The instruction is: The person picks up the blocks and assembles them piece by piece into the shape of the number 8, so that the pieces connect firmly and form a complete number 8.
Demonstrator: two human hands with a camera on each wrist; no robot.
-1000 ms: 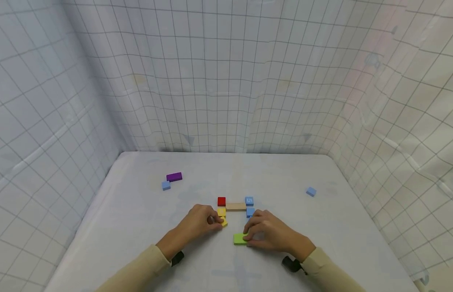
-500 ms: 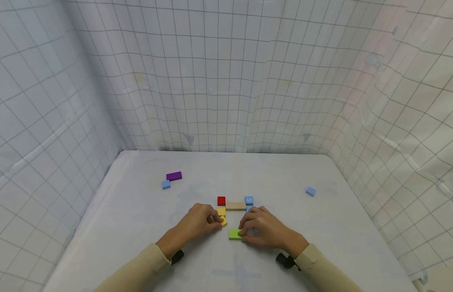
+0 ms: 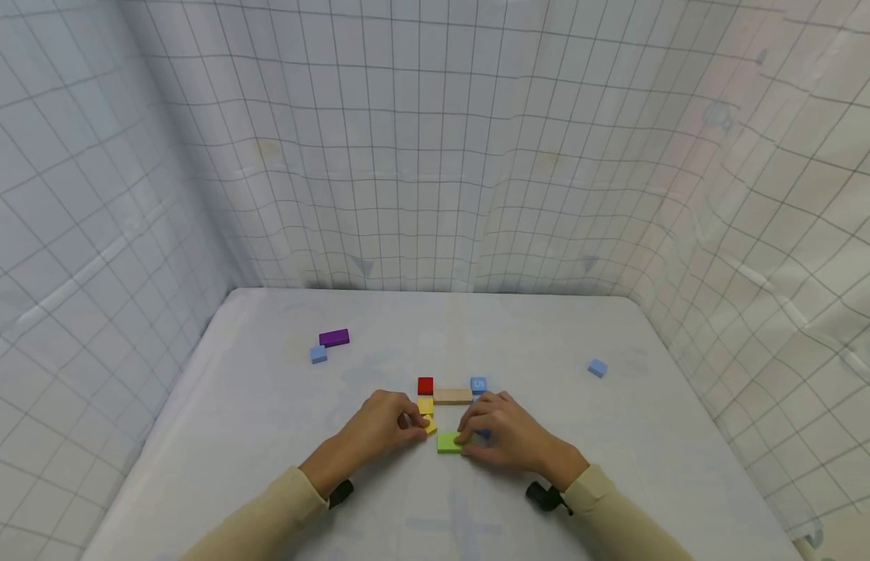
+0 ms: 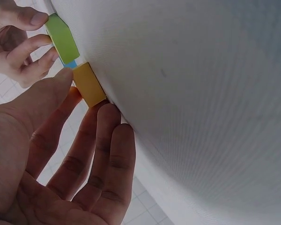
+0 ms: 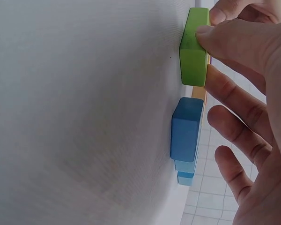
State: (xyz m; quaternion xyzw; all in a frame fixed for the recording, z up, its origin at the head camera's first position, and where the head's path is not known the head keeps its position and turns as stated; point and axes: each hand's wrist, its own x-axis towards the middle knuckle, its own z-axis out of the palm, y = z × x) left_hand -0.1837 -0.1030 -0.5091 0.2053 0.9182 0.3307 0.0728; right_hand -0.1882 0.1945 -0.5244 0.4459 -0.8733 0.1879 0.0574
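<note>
My left hand [image 3: 382, 425] pinches a yellow block [image 4: 89, 85] between thumb and fingers, low on the white cloth. The green rectangular block [image 3: 448, 443] is held at its right end by my right hand [image 3: 510, 438], just right of the yellow one. Directly beyond the pinched yellow block lies another yellow block [image 3: 425, 406], then a red block [image 3: 425, 386]. A wooden strip [image 3: 452, 396] spans from that column to a light blue block [image 3: 479, 385] marked 5. Under my right hand shows a darker blue block [image 5: 186, 129], partly hidden in the head view.
A purple block [image 3: 334, 337] and a light blue block [image 3: 318, 354] lie close together at the back left. Far to the right sits a lone blue block [image 3: 597, 368]. White gridded curtains [image 3: 435, 156] surround the table [image 3: 266, 312] on the back and sides.
My right hand has slid the green block left and away from me, closer to the pinched yellow block. The left hand stays in place.
</note>
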